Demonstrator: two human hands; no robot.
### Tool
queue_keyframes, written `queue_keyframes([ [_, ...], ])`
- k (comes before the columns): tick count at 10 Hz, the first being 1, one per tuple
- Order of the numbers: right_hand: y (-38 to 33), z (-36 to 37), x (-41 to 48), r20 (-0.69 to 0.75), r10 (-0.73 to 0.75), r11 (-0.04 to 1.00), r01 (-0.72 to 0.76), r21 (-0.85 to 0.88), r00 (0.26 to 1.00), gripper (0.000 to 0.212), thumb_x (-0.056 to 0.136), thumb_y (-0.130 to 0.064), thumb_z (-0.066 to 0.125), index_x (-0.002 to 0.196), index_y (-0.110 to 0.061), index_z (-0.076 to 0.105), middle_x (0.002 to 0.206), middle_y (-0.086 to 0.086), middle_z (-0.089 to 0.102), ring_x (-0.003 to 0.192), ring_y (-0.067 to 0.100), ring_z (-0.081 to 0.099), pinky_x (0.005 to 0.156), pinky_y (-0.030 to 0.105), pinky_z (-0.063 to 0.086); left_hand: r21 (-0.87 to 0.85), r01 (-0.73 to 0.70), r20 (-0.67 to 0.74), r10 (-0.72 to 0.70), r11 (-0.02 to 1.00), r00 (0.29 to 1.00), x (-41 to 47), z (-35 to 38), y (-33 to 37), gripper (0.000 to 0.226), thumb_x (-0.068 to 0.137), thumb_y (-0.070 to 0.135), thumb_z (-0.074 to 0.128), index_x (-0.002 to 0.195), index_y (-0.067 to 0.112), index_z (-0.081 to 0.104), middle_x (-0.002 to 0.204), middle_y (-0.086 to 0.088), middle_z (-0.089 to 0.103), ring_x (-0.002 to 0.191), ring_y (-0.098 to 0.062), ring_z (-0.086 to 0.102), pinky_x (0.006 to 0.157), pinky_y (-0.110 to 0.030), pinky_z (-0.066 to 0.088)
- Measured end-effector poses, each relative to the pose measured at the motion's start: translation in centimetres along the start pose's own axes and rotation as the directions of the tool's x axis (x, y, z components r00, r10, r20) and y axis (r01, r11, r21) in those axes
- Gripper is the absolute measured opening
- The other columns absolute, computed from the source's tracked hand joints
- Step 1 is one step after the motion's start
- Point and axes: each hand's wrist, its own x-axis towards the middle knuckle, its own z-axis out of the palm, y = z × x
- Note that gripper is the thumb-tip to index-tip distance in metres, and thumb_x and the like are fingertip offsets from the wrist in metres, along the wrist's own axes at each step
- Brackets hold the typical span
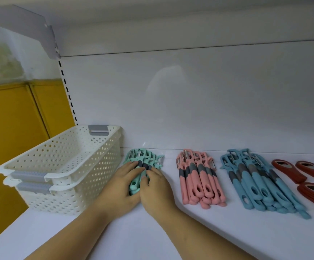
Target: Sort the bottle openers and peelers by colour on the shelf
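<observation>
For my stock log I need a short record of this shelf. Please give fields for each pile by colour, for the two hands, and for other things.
shelf: white, four piles in a row
pile 1: mint peelers, beside the baskets
pile 2: pink peelers
pile 3: blue peelers
pile 4: red openers, far right, partly cut off by the picture edge
left hand: rests on the mint peelers
right hand: rests on the mint peelers
baskets: two, white, stacked, at the left end

Your left hand (123, 186) and right hand (157, 190) rest on the mint-green plastic peelers (146, 157), just beside stacked white perforated plastic baskets (62, 162); pink plastic peelers (201, 182) lie further right.
</observation>
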Motion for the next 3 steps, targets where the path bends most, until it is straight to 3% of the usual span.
queue_keyframes([
  [2,-2.1,-3.0,-2.0,0.016,-0.148,0.986,0.149,-0.075,0.989,0.038,0.099,-0.018,0.04,0.133,-0.009,0.053,0.146,0.001,0.041,0.136,0.013,0.034,0.11,0.015,0.019,0.059,0.015,0.019,-0.016,0.998,1.0,-1.3,-0.9,2.2,0.083,0.075,0.065,0.034,0.147,0.023,0.03,0.158,0.006,0.015,0.145,-0.005,-0.005,0.12,-0.029,0.006],
  [3,-3.0,-7.0,-2.2,0.062,-0.227,0.945,0.235,-0.227,0.972,0.043,0.1,-0.027,0.038,0.141,-0.014,0.045,0.156,0.0,0.026,0.145,0.012,0.015,0.117,0.026,0.014,0.142,0.006,0.047,-0.012,0.99,0.999,-0.9,-3.2,5.0,0.082,0.077,0.066,0.033,0.149,0.028,0.025,0.159,0.008,0.011,0.144,-0.002,-0.007,0.113,-0.018,-0.001],
])
